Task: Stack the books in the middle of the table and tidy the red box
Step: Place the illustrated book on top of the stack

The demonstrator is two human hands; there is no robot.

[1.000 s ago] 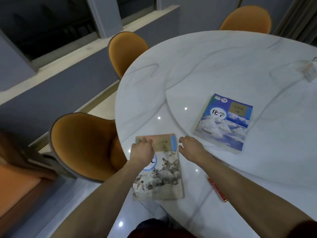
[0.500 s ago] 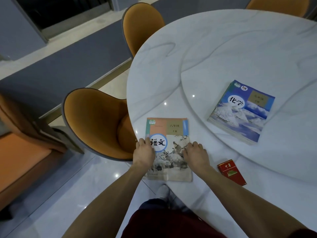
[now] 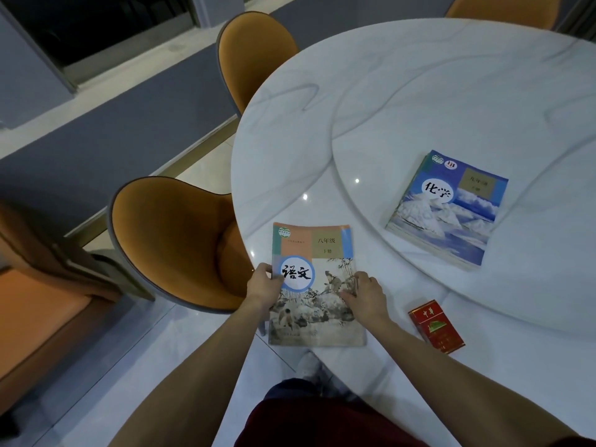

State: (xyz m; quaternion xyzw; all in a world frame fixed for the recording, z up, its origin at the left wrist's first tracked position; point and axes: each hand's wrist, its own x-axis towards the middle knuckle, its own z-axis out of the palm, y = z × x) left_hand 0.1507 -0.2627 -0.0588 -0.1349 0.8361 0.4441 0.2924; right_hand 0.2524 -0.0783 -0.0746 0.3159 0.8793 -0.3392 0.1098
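Observation:
A Chinese-language textbook [image 3: 317, 253] with a painted cover lies at the near edge of the round white marble table [image 3: 435, 91], its lower part hanging over the rim. My left hand [image 3: 263, 287] grips its left edge and my right hand [image 3: 366, 296] grips its right edge. A blue chemistry textbook [image 3: 446, 206] rests on top of other books on the raised inner disc of the table, further right. A small red box [image 3: 436, 330] lies flat on the table just right of my right forearm.
Two orange chairs stand at the table's left side, one close [image 3: 174, 240] and one further back [image 3: 254, 56]. A third chair back [image 3: 503, 8] shows at the far side. A window sill and a grey wall run along the left.
My hands slid from the book's top corners down to its side edges and closed on them. The camera tilted down and to the right, bringing the red box fully into view.

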